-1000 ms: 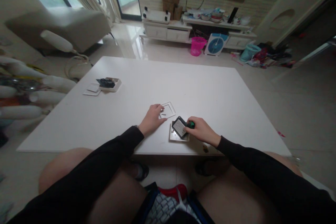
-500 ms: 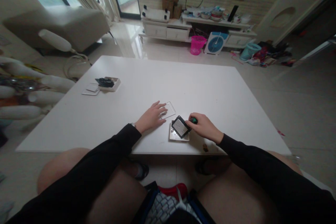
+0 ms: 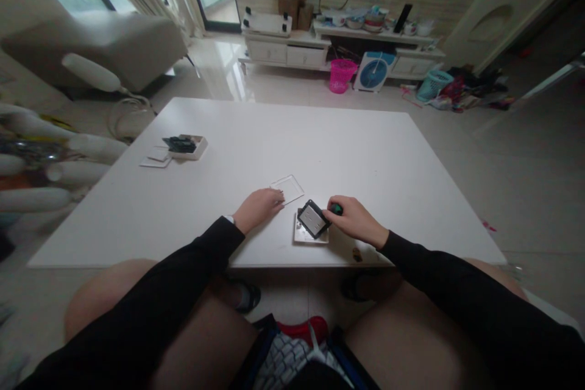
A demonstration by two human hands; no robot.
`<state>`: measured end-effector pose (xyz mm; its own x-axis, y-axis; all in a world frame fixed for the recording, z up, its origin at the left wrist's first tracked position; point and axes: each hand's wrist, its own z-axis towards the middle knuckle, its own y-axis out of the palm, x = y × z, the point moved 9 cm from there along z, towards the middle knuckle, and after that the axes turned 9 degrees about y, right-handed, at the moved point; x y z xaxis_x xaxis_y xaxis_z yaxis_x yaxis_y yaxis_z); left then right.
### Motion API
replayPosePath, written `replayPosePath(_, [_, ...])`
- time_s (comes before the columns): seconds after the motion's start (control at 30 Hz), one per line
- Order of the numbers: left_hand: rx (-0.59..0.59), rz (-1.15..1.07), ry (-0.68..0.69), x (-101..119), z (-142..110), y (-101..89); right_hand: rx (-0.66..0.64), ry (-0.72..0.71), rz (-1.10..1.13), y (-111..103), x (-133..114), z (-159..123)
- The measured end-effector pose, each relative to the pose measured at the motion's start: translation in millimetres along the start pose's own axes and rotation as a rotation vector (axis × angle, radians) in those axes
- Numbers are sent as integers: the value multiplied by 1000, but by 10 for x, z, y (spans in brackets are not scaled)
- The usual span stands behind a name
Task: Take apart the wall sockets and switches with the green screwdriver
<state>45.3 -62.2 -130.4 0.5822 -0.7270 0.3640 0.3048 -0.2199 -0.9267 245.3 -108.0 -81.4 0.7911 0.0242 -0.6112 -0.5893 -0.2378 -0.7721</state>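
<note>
My left hand (image 3: 261, 208) is closed, its fingertips drawn together at the near left side of a thin white cover frame (image 3: 297, 182) lying on the table. What the fingertips pinch is too small to make out. Between thumb and finger, my right hand (image 3: 359, 218) grips the corner of a wall socket (image 3: 313, 220) with a black rim and a grey slotted face, held tilted. A green-and-black handle, probably a screwdriver (image 3: 337, 208), is tucked in the same hand. Beneath the socket sits a white open back box (image 3: 315, 240), partly hidden by it.
On the white table (image 3: 365, 140), a second white box (image 3: 197, 147) with dark parts stands at the far left beside white plates (image 3: 156, 156). A small brown piece (image 3: 357, 255) lies near the front edge. A pink basket (image 3: 342, 75) and a fan (image 3: 375, 72) stand beyond.
My left hand's fingers were spread over the cover frame; they have drawn together and pulled back to its near left side. My right hand still holds the socket in about the same place.
</note>
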Motion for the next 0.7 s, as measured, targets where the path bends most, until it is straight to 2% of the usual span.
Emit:
replayPosePath(0.2, [-49,53,57,96,31,10,-12,-1,2,13,-22,3])
replayPosePath(0.4, [-98,50,204,169,-2,16,-20,3,3,28,-9,10])
replayPosePath(0.7, [-79,226,224,176,-16,135,0,0,22,-64,-19,-12])
